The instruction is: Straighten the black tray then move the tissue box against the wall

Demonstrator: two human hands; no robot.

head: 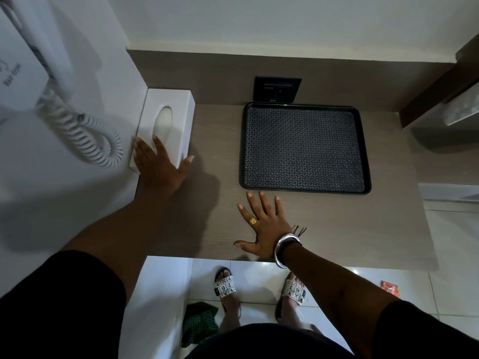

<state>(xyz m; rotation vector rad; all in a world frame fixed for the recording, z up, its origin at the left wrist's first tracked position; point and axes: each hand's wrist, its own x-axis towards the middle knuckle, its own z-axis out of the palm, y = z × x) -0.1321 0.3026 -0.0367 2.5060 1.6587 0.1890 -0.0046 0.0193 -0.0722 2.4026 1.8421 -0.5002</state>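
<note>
Black tray (304,149) lies flat on the grey-brown counter (217,130), its far edge just beside the dark wall socket (277,88). At far left the white tissue box (166,125) sits against the side wall, the left hand (159,167) spread over its near end. Near the tray, the right hand (261,226) rests flat, fingers apart.
</note>
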